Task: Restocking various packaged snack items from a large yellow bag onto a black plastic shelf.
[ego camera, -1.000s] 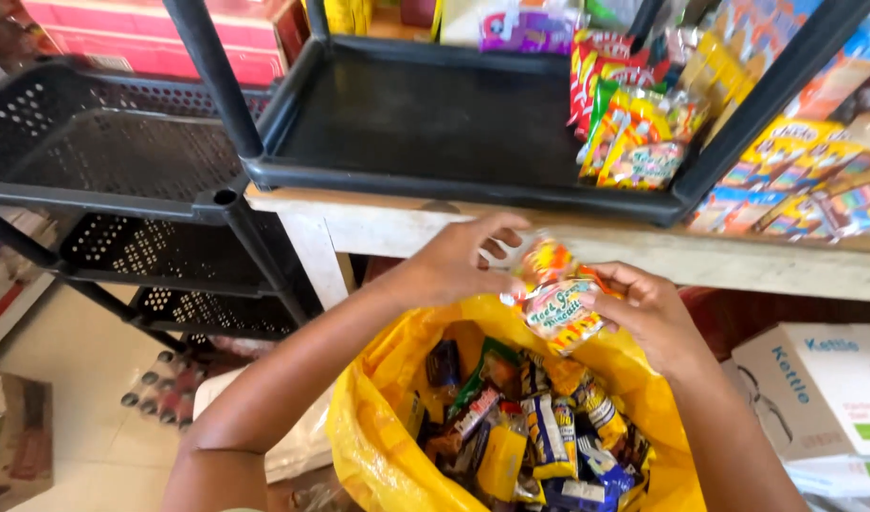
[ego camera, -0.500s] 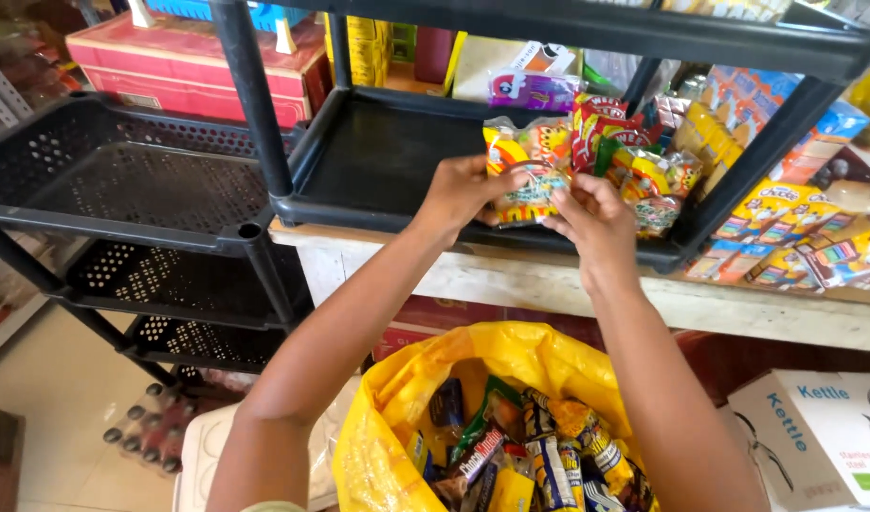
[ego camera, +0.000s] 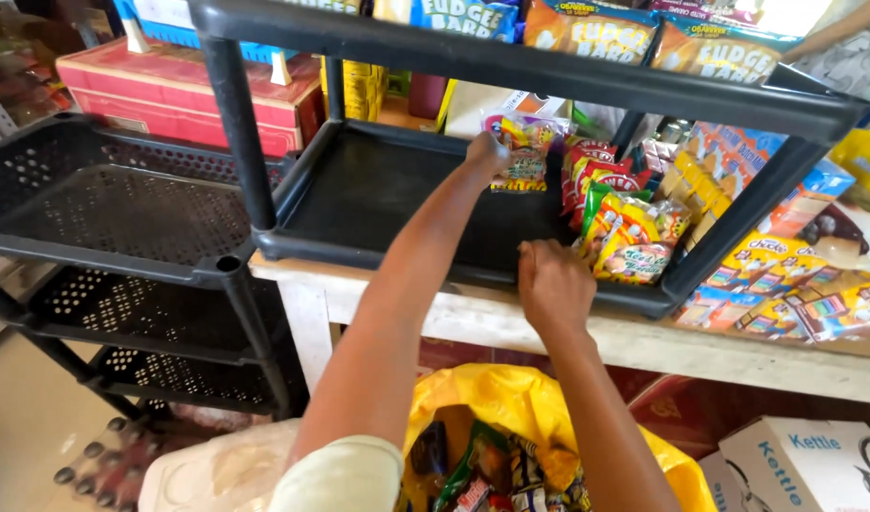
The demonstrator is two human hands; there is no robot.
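The left hand [ego camera: 487, 152] grips 1 snack packet [ego camera: 522, 156], clear with orange, yellow and green print, held upright at the rear of the black shelf tray [ego camera: 359, 204]. The right hand [ego camera: 552, 280], fingers curled and holding nothing, rests on the tray's front rim.

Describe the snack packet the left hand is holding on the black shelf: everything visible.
The snack packet is a small glossy plastic pouch, mainly yellow and orange with a pale printed panel and some purple near its top. It stands roughly upright toward the back of the black shelf tray, left of the row of similar packets. The left hand grips its left edge, and its lower part is partly clear.
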